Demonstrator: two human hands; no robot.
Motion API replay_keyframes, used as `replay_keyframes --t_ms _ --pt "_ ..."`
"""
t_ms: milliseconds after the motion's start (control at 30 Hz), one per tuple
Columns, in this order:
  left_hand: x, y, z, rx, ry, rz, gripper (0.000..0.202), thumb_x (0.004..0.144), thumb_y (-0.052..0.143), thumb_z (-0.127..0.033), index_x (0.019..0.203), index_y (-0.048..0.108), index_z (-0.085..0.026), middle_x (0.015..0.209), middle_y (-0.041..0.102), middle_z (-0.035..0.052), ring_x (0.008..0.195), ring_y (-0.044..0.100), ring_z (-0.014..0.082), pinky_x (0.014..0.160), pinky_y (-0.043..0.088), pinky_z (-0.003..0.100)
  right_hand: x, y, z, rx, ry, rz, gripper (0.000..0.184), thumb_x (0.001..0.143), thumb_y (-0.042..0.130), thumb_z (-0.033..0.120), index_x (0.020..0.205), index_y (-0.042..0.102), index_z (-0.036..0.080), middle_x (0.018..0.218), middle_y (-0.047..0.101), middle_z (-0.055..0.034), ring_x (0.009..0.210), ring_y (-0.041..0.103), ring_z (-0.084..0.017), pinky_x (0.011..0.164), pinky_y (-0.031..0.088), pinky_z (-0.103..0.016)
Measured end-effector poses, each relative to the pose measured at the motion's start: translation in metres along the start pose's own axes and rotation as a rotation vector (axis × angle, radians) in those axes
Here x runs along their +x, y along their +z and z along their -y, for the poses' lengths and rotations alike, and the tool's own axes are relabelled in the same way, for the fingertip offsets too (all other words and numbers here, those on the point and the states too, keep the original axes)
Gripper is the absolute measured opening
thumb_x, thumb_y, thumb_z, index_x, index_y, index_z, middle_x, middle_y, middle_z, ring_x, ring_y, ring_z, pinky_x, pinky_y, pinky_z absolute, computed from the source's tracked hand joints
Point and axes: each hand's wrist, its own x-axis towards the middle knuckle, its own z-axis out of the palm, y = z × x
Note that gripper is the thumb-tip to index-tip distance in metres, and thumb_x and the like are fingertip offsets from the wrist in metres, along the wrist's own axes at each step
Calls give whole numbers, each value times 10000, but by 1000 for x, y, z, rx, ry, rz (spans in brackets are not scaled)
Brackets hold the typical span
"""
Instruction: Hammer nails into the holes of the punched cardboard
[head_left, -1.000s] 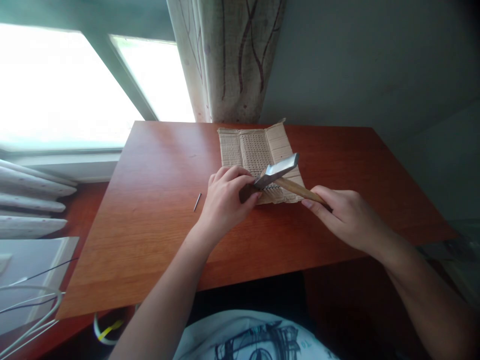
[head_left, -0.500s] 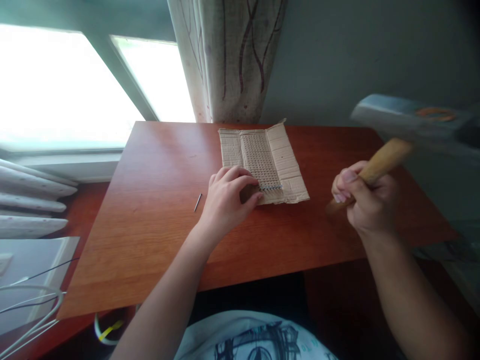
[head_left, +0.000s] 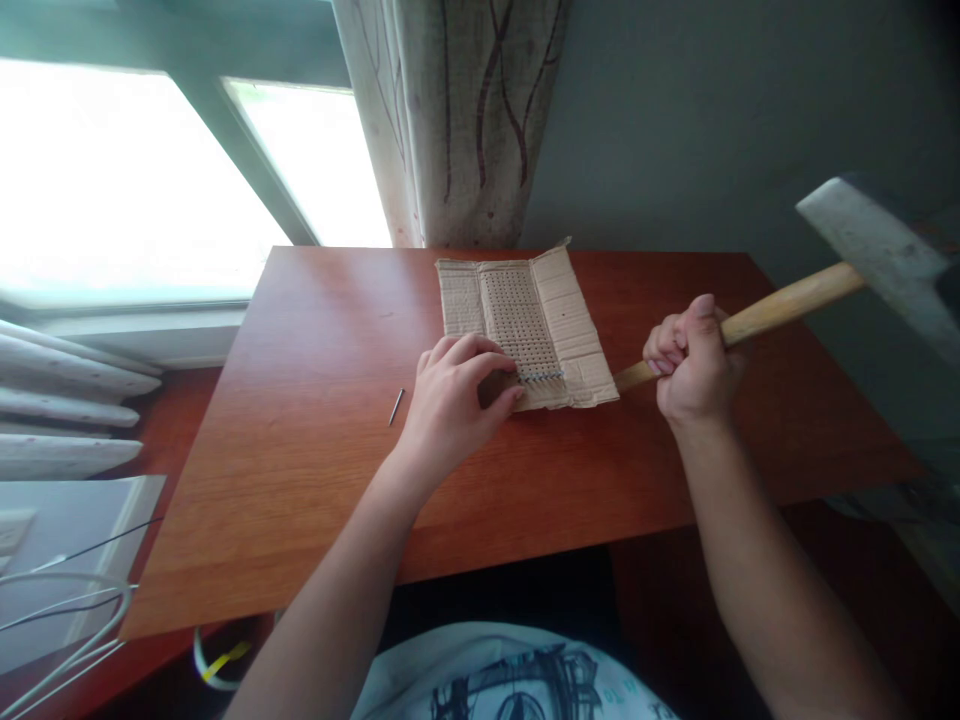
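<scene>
My right hand [head_left: 694,360] is wrapped around the wooden handle of a hammer [head_left: 795,303], its metal head raised at the right side. A creased sheet of cardboard [head_left: 574,325] lies on the table, its middle strip dotted with rows of small holes. Along the near end of that strip runs a row of small metal pieces [head_left: 544,377], perhaps nails. Resting at the cardboard's near left corner, my left hand [head_left: 457,390] has its thumb and fingers curled together. Whatever sits between those fingertips is too small to make out. A loose nail [head_left: 397,407] lies left of this hand.
The brown wooden table [head_left: 300,450] reaches to a window [head_left: 112,190] on the left and a curtain [head_left: 480,120] at the back. A grey wall [head_left: 675,120] stands behind the hammer. White cables [head_left: 97,580] hang below the table's left edge.
My right hand has shifted slightly left and tilted, and the hammer head has swung to the right. My left hand, the cardboard and the loose nail stay in place.
</scene>
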Motion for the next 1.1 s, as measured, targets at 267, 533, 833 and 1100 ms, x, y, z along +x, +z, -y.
replay_keyframes --t_ms 267,533,833,1100 --pt "0 -2 -4 -66 30 -57 126 927 651 -258 1026 726 -238 1126 729 56 1097 638 246 973 473 433 2 -7 -7 -162 -120 21 570 895 596 661 568 375 249 581 436 12 586 509 -167 616 508 -364" --pt "-3 -22 16 -209 -61 -477 148 945 601 -221 1042 712 -226 1087 713 48 924 672 163 771 531 298 0 -2 -5 -25 19 81 606 896 644 619 572 292 248 459 245 80 365 244 -84 369 185 -273" --pt "-37 -56 70 250 -466 35 275 886 604 -408 1063 715 -228 1008 752 64 823 699 219 738 521 339 2 7 -12 -104 21 38 607 886 643 642 576 283 262 473 259 62 382 269 -97 373 189 -300" --pt "-38 -47 52 562 -494 245 198 866 592 -418 877 708 -257 975 757 109 767 696 314 597 427 365 -1 4 -13 -180 -8 32 614 902 561 713 606 255 271 481 250 57 390 262 -108 371 216 -304"
